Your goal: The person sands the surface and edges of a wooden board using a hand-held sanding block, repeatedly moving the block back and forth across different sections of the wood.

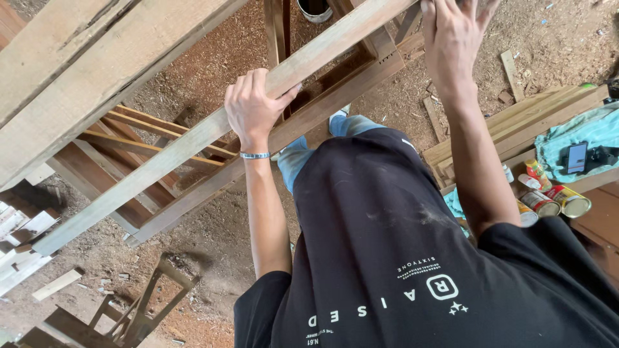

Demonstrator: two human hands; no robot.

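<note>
I look straight down my black shirt at a long pale wooden beam (161, 164) that runs diagonally from lower left to upper right. My left hand (253, 106), with a metal bracelet at the wrist, is wrapped around this beam near its middle. My right hand (451, 35) reaches to the top edge of the view, fingers curled by the beam's upper end; its grip is partly cut off. A second, darker beam (213, 193) runs parallel just below the first, part of a wooden frame.
A wide plank (84, 64) crosses the upper left. Sawdust covers the ground. Stacked boards (516, 122), several tins (554, 201), a turquoise cloth with a phone (577, 156) lie at the right. A small wooden frame (129, 316) lies at the lower left.
</note>
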